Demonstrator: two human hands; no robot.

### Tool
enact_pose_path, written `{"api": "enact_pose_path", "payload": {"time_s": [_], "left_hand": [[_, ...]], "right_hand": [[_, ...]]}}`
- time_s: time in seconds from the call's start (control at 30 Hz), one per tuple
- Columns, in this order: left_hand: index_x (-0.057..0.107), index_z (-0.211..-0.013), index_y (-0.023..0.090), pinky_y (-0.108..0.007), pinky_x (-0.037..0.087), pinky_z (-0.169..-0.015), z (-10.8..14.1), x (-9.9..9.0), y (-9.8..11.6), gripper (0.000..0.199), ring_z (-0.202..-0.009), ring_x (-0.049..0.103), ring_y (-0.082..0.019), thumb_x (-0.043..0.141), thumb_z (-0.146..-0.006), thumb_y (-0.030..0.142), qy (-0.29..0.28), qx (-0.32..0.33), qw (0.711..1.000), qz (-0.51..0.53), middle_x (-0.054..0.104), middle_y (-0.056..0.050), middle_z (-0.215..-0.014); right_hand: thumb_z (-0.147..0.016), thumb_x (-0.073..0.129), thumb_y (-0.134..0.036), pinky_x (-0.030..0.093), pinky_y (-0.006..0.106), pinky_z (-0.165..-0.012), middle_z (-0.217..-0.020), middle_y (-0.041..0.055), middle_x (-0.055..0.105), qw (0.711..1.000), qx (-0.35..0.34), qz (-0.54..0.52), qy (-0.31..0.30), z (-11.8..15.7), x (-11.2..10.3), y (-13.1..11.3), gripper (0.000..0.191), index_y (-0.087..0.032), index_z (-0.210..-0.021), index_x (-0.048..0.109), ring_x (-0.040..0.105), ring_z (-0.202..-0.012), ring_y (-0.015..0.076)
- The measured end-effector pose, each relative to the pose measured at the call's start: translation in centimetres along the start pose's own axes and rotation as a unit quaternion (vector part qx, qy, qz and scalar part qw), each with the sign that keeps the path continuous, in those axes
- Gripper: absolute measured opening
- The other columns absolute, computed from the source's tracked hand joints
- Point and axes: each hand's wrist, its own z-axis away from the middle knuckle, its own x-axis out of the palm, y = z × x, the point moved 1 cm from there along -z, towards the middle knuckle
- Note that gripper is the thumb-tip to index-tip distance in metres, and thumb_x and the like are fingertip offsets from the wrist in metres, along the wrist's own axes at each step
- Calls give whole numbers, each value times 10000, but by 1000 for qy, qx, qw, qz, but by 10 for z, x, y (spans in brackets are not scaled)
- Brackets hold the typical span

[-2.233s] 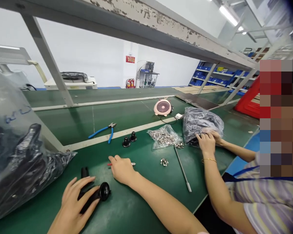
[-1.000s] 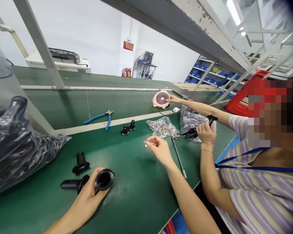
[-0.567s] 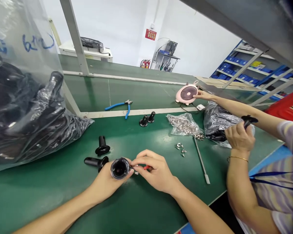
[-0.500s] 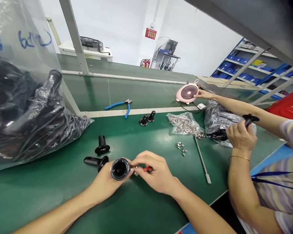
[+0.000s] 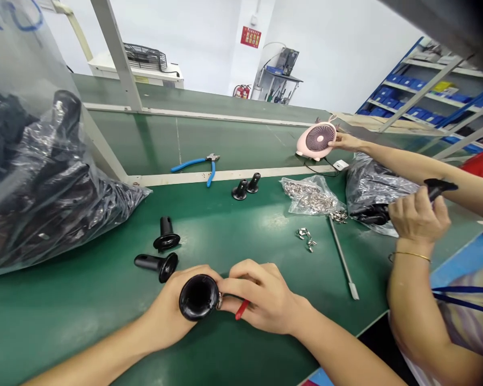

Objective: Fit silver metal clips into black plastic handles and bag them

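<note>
My left hand [image 5: 168,304] is wrapped round a black flanged plastic tube [image 5: 198,298], its wide round mouth turned up towards me. At the right side of that mouth, my right hand [image 5: 261,297] pinches a small shiny metal piece [image 5: 219,300] against or close to the rim; its exact contact is hidden by the fingers. A red rod-like end [image 5: 242,309] sticks out from under the curled right fingers, the rest of it out of sight. Left of my hands lie two more black flanged parts, one standing [image 5: 166,235] and one on its side [image 5: 158,264].
Blue-handled cutters [image 5: 203,163] lie by the ledge near two black parts [image 5: 246,187]. Bagged metal pieces [image 5: 310,194], loose ones [image 5: 306,239] and a metal rod [image 5: 343,257] lie right. A large bag [image 5: 52,187] stands left. A co-worker's hand [image 5: 343,141] touches a pink fan [image 5: 317,141].
The tube's mouth has tipped more towards me, and my right fingers have closed in against its rim. The co-worker's near hand, holding a black part, appears farther right; the view has shifted slightly.
</note>
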Motion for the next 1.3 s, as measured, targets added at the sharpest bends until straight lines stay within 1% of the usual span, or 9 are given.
{"api": "enact_pose_path", "payload": {"time_s": [0.27, 0.43, 0.63, 0.77, 0.9, 1.0, 1.07, 1.17, 1.3], "left_hand": [[527, -693, 175, -177, 398, -578, -3, 1, 1, 151, -603, 511, -79, 502, -734, 32, -9, -23, 1000, 8, 572, 54, -658], [477, -658, 175, -175, 358, -521, -3, 1, 2, 154, -558, 469, -77, 516, -699, 32, -5, -34, 999, -11, 554, 59, -623], [459, -653, 180, -204, 351, -534, -3, 0, -2, 133, -570, 449, -97, 517, -734, 92, 6, -75, 996, -39, 528, 46, -615], [486, -809, 193, -207, 363, -578, -5, -2, 3, 56, -626, 453, -98, 536, -802, 169, 0, -80, 997, -12, 515, 43, -711], [379, -831, 217, -211, 310, -549, -4, -5, 7, 167, -587, 356, -90, 534, -844, 277, -18, -91, 996, 11, 390, 72, -676], [359, -794, 212, -220, 304, -551, -3, -6, 6, 187, -595, 358, -97, 534, -829, 268, -55, -91, 993, 43, 412, 69, -665], [364, -770, 205, -224, 304, -555, -3, -6, 4, 185, -601, 365, -99, 543, -802, 243, -71, -82, 993, 49, 434, 63, -666], [375, -737, 196, -226, 301, -551, -3, -7, 2, 185, -600, 363, -100, 555, -765, 228, -64, -70, 995, 41, 434, 57, -669], [426, -771, 185, -231, 345, -569, -2, -6, 2, 123, -626, 433, -113, 544, -736, 192, -59, -53, 997, 18, 484, 41, -705]], "right_hand": [[-822, 568, -212, 410, 197, -533, -850, 10, 637, 1000, 0, -2, 2, -2, 0, -2, 164, -192, -983, 543, 604, -700, 86], [-805, 587, -219, 453, 206, -597, -873, 18, 667, 1000, 4, -21, -6, -6, -3, -6, 246, -148, -1032, 526, 640, -768, 103], [-834, 593, -248, 463, 211, -583, -924, 14, 691, 997, 58, -30, -38, -3, -4, -5, 245, -184, -1060, 523, 655, -724, 110], [-821, 640, -234, 493, 194, -635, -890, -6, 700, 993, 108, -49, -9, -6, -13, 1, 243, -199, -1042, 545, 659, -736, 101], [-814, 656, -215, 481, 167, -555, -850, -22, 706, 979, 164, -118, 23, -16, -29, 0, 257, -221, -1050, 554, 645, -712, 84], [-831, 641, -255, 492, 179, -616, -841, -16, 694, 976, 119, -179, -35, -27, -32, -9, 249, -220, -1058, 546, 638, -724, 89], [-843, 626, -263, 485, 194, -647, -870, 1, 670, 976, 94, -177, -79, -34, -30, -15, 257, -211, -1079, 539, 629, -757, 96], [-839, 623, -303, 461, 203, -608, -962, 23, 602, 970, 127, -149, -146, -47, -28, -20, 281, -222, -1097, 547, 596, -746, 90], [-809, 654, -318, 464, 221, -639, -957, -3, 570, 931, 192, -154, -271, -65, -32, -23, 253, -242, -1036, 571, 567, -725, 90]]}}
